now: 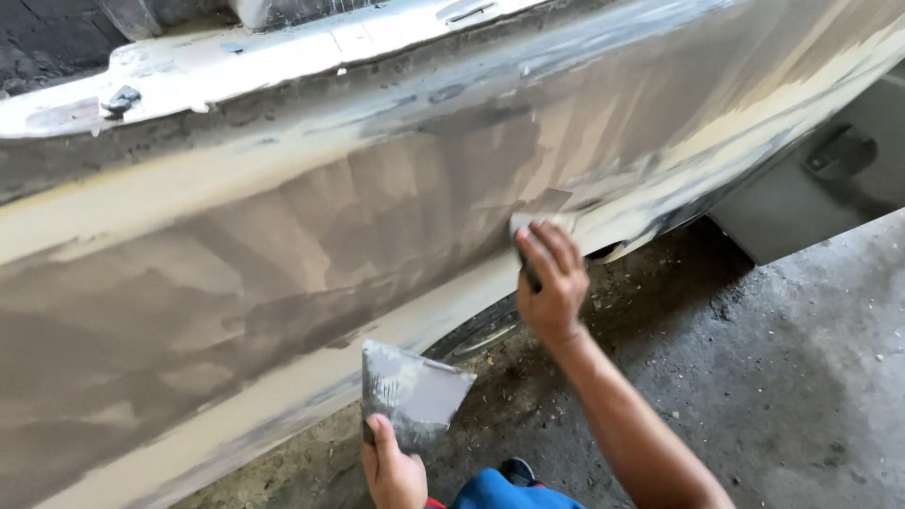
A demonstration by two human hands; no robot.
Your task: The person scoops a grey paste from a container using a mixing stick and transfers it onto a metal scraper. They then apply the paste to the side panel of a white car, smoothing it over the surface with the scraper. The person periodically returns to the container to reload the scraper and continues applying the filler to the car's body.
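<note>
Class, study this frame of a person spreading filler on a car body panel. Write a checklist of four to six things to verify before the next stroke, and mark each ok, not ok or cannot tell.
1. Right hand has a firm hold on the small spreader: ok, fingers wrap over it.
2. Spreader edge against the body panel: ok, it meets the surface.
3. Left hand holds the wide filler blade away from the panel: ok.
4. Filler left on the wide blade: ok, grey smears show.
5. Filler loaded on the small spreader: cannot tell, hand covers it.
6. Coat is even: not ok, streaks and patches show.
</note>
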